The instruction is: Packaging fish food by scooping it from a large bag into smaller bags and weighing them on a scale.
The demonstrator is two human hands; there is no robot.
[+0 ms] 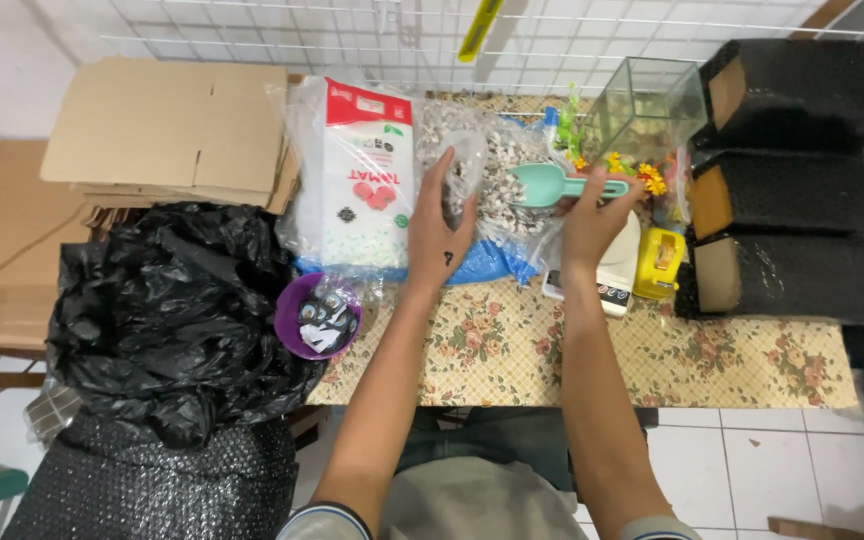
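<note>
Pebble-filled clear plastic bag (pixel 497 175), lumpy with small white and grey stones, sits at the back of the floral-patterned tablecloth (pixel 512 350), just in front of the white wire grid (pixel 282 40). I judge it heavy for its size and slack: the film is thin and slippery, the load shifts, and a sharp stone could tear it. Best hold, I think, is the gathered mouth, not the bulging belly.

My left hand (pixel 439 235) reaches forward with the wrist straight, fingers (pixel 442 170) stretched up and curled around a small clear plastic pouch (pixel 464 170), pinching its edge so it stands open against the big bag. My right hand (pixel 592 215) is closed around the handle of a mint-green plastic scoop (pixel 552 185), bowl turned left toward the pouch, forearm running straight up from my lap.

Under that wrist lies a white digital kitchen scale (pixel 612 280), with a yellow tape dispenser (pixel 660 262) just beside it. Left of my left hand stands a red-and-white printed packet (pixel 362 180), and near my forearm a purple round plastic bowl (pixel 317 315) of small sachets.
</note>
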